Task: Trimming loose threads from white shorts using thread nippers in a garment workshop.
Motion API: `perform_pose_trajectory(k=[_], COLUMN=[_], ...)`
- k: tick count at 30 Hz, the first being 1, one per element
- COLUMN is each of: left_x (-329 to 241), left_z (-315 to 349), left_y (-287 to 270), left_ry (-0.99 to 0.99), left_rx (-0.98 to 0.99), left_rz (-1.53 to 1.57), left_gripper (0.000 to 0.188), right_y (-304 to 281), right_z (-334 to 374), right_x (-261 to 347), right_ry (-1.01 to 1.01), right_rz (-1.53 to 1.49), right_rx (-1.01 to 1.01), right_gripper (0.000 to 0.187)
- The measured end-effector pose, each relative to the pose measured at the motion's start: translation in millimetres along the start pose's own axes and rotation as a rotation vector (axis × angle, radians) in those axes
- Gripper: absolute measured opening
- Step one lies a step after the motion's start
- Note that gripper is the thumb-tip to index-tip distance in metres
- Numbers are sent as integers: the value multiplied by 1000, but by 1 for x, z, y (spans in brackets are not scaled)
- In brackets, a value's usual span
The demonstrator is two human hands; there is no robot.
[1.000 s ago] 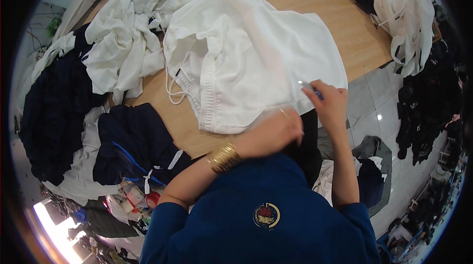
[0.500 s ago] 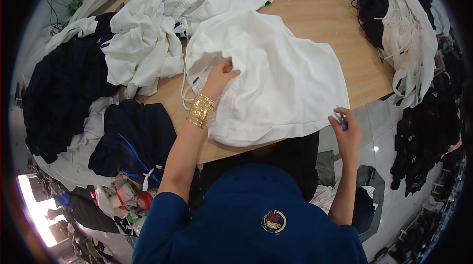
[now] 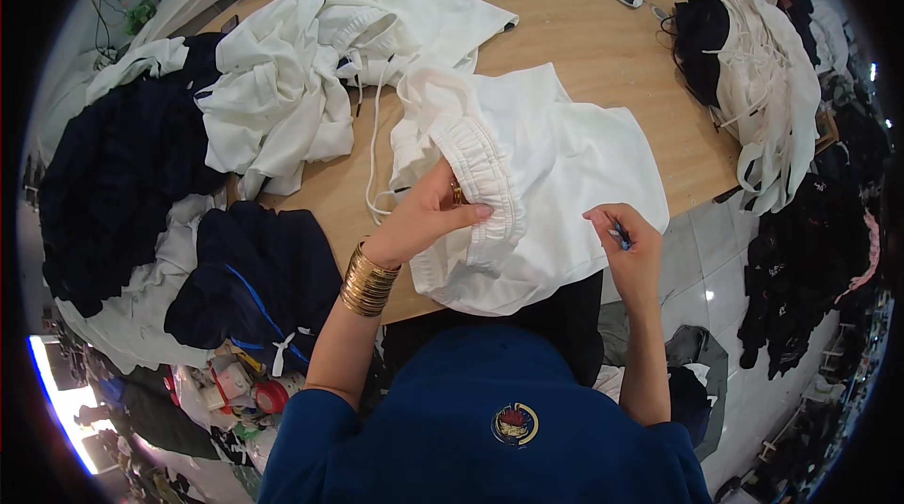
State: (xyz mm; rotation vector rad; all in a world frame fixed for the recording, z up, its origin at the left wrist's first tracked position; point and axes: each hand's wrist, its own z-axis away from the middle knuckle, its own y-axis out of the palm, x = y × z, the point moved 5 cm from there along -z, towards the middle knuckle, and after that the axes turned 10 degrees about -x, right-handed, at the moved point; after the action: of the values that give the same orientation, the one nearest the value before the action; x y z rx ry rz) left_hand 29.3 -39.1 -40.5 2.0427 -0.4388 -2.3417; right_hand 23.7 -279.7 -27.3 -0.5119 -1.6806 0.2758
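Observation:
A pair of white drawstring shorts [image 3: 584, 165] lies bunched on the table in front of me, part of it hanging over the near edge. My left hand [image 3: 419, 222] is closed on its gathered elastic waistband [image 3: 482, 170], with the thumb on top and the other fingers hidden inside the opening. A white drawstring [image 3: 373, 151] trails from the waist on the left. Just off the shorts' near right side, my right hand [image 3: 633, 255] is closed around a small blue tool [image 3: 621, 235]. Its kind is mostly hidden by the fingers.
White garments [image 3: 278, 80] are heaped at the far left of the wooden table [image 3: 565, 38], beside dark navy clothes [image 3: 122, 175]. Cream garments [image 3: 767, 80] hang over the right edge. Below left sits a bin of mixed items [image 3: 240, 386]. Black clothes [image 3: 800, 259] lie at the right.
My left hand has lifted and turned the waistband, pulling it nearer and to the right. My right hand has moved left and slightly inward with the small blue tool still in it.

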Motion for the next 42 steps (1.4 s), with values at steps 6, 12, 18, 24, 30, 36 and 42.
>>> perform_pose_trajectory(k=[6,12,18,24,30,36,42], left_x=[7,56,64,60,65,5,26], left_z=[17,61,76,69,43,15,-16], left_y=[-5,-52,-58,-54,-36,-34,-37], left_ry=[-24,-263,-283,-194,-252,205,411], left_rx=[-13,-225,-281,-339,-538,-366,-72], left_rz=[-42,93,162,133,141,-499,-1205], left_gripper=[75,77,78,74,63,51,50], right_y=[-3,-21,-3,69,124,103,52], right_z=[2,-15,-103,-123,21,11,-18], right_x=[-5,-35,-37,-71,11,-23,31], right_ry=[-19,39,21,73,1,187,271], right_rz=[32,81,153,31,-261,-154,-413], right_rx=[0,-25,-84,-37,362,239,339], right_gripper=[9,9,15,12,57,45,28])
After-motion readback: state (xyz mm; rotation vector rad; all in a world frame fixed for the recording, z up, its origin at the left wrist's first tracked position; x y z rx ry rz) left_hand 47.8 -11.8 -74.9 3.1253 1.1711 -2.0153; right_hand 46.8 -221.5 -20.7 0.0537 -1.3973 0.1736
